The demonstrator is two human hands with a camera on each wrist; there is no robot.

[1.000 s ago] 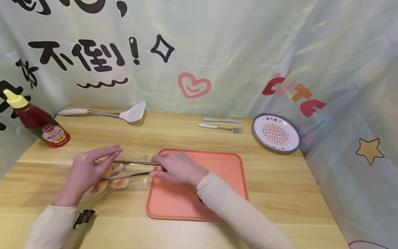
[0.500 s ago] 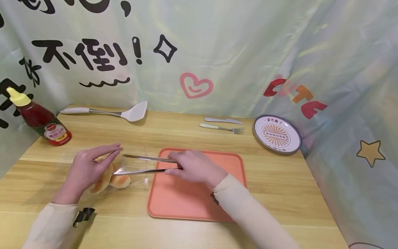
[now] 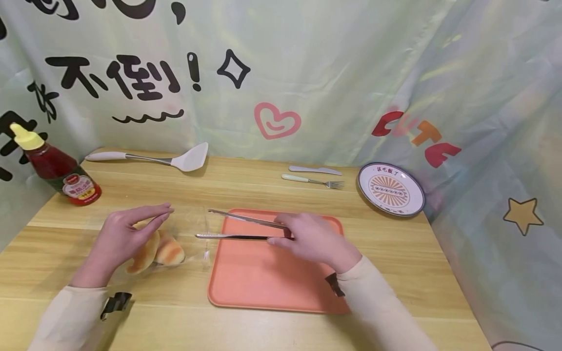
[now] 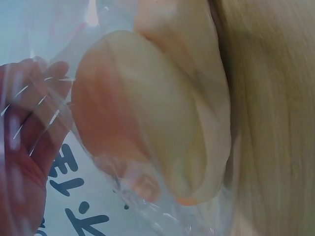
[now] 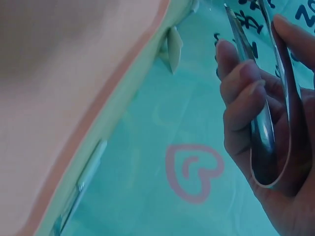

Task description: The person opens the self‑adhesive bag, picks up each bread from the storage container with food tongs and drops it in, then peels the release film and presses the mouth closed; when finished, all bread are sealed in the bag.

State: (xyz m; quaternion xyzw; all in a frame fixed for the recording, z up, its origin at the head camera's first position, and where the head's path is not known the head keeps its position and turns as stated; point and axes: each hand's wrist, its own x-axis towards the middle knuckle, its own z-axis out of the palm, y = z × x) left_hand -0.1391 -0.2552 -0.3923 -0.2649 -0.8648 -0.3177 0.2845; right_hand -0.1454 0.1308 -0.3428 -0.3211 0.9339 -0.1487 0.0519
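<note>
Bread rolls [image 3: 169, 253] with browned tops lie in a clear plastic bag [image 3: 193, 224] at the left of the table. My left hand [image 3: 125, 235] is over the bag, its thumb and fingertips pinching the upper film; in the left wrist view its fingers show through the plastic, close beside a roll [image 4: 142, 108]. Metal tongs [image 3: 246, 237] are in my right hand [image 3: 313, 239], which grips them near the bend above the coral tray [image 3: 263, 287]. Their arms are spread, point left towards the bag's mouth and have nothing between them. The right wrist view shows fingers curled round the tongs [image 5: 263, 132].
A ketchup bottle [image 3: 61, 170] stands at the back left, near a white spatula [image 3: 190, 158]. Along the back lie a table knife [image 3: 313, 170] and a fork [image 3: 309, 180]. A patterned plate [image 3: 391, 187] is at the back right. A printed cloth [image 3: 333, 73] hangs behind the table.
My right hand has drawn the tongs rightwards, away from the bread and out of the bag, and their arms have spread. The left hand has stayed almost still at the bag.
</note>
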